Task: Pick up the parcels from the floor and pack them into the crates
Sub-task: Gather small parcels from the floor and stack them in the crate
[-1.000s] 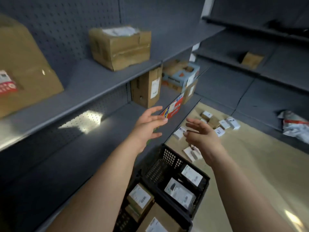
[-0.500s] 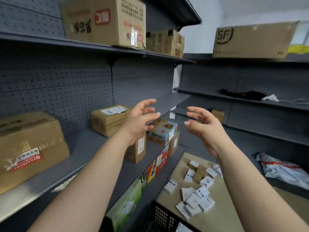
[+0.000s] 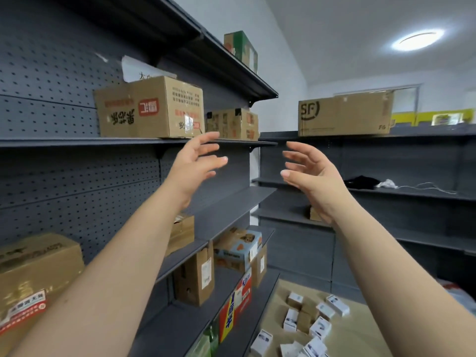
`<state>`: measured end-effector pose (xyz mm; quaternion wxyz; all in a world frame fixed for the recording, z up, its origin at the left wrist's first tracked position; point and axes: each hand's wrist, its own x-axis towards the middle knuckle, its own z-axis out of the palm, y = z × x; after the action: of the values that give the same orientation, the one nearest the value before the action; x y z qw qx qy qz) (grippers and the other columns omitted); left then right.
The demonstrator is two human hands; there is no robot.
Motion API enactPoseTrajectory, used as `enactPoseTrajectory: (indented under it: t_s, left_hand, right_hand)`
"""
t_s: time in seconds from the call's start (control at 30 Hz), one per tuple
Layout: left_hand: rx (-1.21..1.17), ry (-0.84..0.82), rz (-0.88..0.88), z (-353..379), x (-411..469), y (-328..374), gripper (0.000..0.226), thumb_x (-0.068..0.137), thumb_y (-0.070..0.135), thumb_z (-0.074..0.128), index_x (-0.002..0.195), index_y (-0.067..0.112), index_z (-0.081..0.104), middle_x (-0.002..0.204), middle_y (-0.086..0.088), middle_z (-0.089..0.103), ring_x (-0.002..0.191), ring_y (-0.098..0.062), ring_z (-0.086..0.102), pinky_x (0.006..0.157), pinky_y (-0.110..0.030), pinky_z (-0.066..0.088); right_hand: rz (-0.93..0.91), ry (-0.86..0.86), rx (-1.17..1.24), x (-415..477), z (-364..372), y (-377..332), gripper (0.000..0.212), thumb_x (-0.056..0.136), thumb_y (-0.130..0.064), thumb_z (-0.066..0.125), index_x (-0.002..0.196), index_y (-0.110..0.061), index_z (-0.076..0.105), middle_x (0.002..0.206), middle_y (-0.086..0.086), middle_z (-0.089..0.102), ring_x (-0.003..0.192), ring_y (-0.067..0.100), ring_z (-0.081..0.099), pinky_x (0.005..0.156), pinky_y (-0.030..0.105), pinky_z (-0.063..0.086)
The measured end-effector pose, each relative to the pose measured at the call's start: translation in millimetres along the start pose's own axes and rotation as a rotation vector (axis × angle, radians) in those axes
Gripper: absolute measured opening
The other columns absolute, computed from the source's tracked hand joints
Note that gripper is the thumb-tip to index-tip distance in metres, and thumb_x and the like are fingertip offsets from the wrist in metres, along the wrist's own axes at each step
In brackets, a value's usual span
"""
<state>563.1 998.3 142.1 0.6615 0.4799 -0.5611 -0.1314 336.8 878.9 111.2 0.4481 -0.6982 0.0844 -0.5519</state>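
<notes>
Dark grey shelving (image 3: 77, 173) with a perforated back panel along the left, running far toward a corner; a second run of grey shelves (image 3: 412, 197) across the far right. On the upper left shelf, a large cardboard box (image 3: 152, 108) with red and black print, a smaller brown carton (image 3: 233, 123) just beyond it. On top of the far unit, a long flat carton marked SF (image 3: 345, 115). At near left, a big brown box with a red and white label (image 3: 33, 274). Lower down, an upright brown carton with a white label (image 3: 195, 275), beside it a blue and orange printed box (image 3: 238, 249) stacked on another carton. On the topmost left shelf, a green and brown box (image 3: 240, 48). On a far right shelf, a black bundle (image 3: 360, 182) beside a white cord.

Both arms raised at mid height, bare forearms stretching up from the near edge. Left hand (image 3: 194, 167) empty, fingers spread and slightly curled, palm toward the right. Right hand (image 3: 313, 173) likewise empty and spread, palm toward the left, well apart from the other.

On the tan floor (image 3: 360, 325) at near right, small white and brown parcels (image 3: 309, 320) scattered in a loose cluster, far below both hands, touched by neither.
</notes>
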Motion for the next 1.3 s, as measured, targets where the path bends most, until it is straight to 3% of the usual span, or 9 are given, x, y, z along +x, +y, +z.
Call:
enactPoseTrajectory:
  t_s: [0.07, 0.33, 0.47, 0.6, 0.7, 0.8, 0.93, 1.2, 1.3]
  left_hand:
    - [-0.009, -0.007, 0.039, 7, 5, 10, 0.046, 0.092, 0.009, 0.07, 0.124, 0.04, 0.059, 0.13, 0.004, 0.061, 0.121, -0.015, 0.059, 0.104, -0.046, 0.051]
    - [-0.033, -0.115, 0.138, 90, 28, 28, 0.05, 0.09, 0.007, 0.071, 0.127, 0.036, 0.057, 0.125, 0.008, 0.061, 0.115, -0.011, 0.061, 0.102, -0.041, 0.053]
    - [-0.002, -0.142, 0.151, 151, 49, 17, 0.059, 0.088, 0.006, 0.073, 0.136, 0.035, 0.055, 0.141, 0.003, 0.053, 0.126, -0.015, 0.056, 0.103, -0.039, 0.052]
    - [-0.035, -0.143, 0.154, 209, 75, 8, 0.06, 0.087, 0.007, 0.075, 0.133, 0.04, 0.055, 0.142, 0.004, 0.051, 0.125, -0.013, 0.055, 0.106, -0.044, 0.05]
    - [-0.068, -0.131, 0.159, 244, 91, 3, 0.059, 0.085, 0.011, 0.077, 0.132, 0.041, 0.056, 0.14, 0.004, 0.055, 0.124, -0.015, 0.058, 0.102, -0.042, 0.053]
    - [-0.111, -0.115, 0.17, 279, 102, -5, 0.057, 0.09, 0.005, 0.071, 0.134, 0.038, 0.055, 0.139, 0.002, 0.055, 0.124, -0.018, 0.058, 0.099, -0.041, 0.055]
    - [-0.143, -0.106, 0.166, 328, 109, -19, 0.059, 0.081, 0.014, 0.076, 0.127, 0.045, 0.056, 0.139, 0.003, 0.055, 0.123, -0.016, 0.059, 0.097, -0.038, 0.056]
    - [-0.193, -0.179, 0.08, 428, 126, -58, 0.057, 0.077, 0.025, 0.071, 0.128, 0.046, 0.056, 0.138, 0.004, 0.056, 0.123, -0.015, 0.06, 0.094, -0.035, 0.057]
    - [-0.19, -0.262, 0.04, 460, 139, -73, 0.059, 0.076, 0.026, 0.071, 0.129, 0.048, 0.055, 0.137, 0.008, 0.056, 0.123, -0.013, 0.059, 0.094, -0.034, 0.057]
  right_hand:
    - [-0.036, 0.012, 0.008, 3, -8, -8, 0.057, 0.07, -0.012, 0.08, 0.12, -0.035, 0.066, 0.123, -0.003, 0.068, 0.113, 0.016, 0.062, 0.094, 0.034, 0.053]
    - [-0.14, 0.029, -0.072, 12, -81, -26, 0.06, 0.07, -0.016, 0.081, 0.124, -0.036, 0.063, 0.129, -0.002, 0.065, 0.121, 0.017, 0.061, 0.108, 0.042, 0.046]
    - [-0.144, 0.056, -0.107, 20, -135, -25, 0.062, 0.068, -0.022, 0.083, 0.125, -0.037, 0.063, 0.129, -0.005, 0.066, 0.122, 0.016, 0.06, 0.109, 0.045, 0.045]
    - [-0.145, 0.05, -0.143, 34, -186, -23, 0.064, 0.068, -0.022, 0.082, 0.126, -0.04, 0.062, 0.131, -0.008, 0.064, 0.124, 0.013, 0.058, 0.106, 0.041, 0.048]
    - [-0.162, -0.016, -0.19, 37, -225, -25, 0.065, 0.069, -0.021, 0.081, 0.128, -0.04, 0.06, 0.133, -0.009, 0.062, 0.126, 0.011, 0.056, 0.095, 0.03, 0.052]
    - [-0.162, -0.07, -0.222, 38, -268, -24, 0.065, 0.071, -0.019, 0.08, 0.129, -0.04, 0.06, 0.134, -0.009, 0.061, 0.127, 0.01, 0.055, 0.094, 0.032, 0.054]
    - [-0.142, -0.072, -0.25, 47, -322, -14, 0.064, 0.071, -0.018, 0.079, 0.128, -0.038, 0.059, 0.131, -0.006, 0.063, 0.124, 0.013, 0.057, 0.089, 0.022, 0.052]
    - [-0.069, 0.007, -0.309, 51, -414, 14, 0.069, 0.07, -0.023, 0.082, 0.131, -0.043, 0.057, 0.135, -0.01, 0.06, 0.126, 0.011, 0.056, 0.101, 0.037, 0.049]
    - [-0.047, 0.036, -0.333, 51, -439, 24, 0.072, 0.074, -0.016, 0.085, 0.134, -0.042, 0.055, 0.137, -0.01, 0.059, 0.127, 0.009, 0.055, 0.095, 0.029, 0.052]
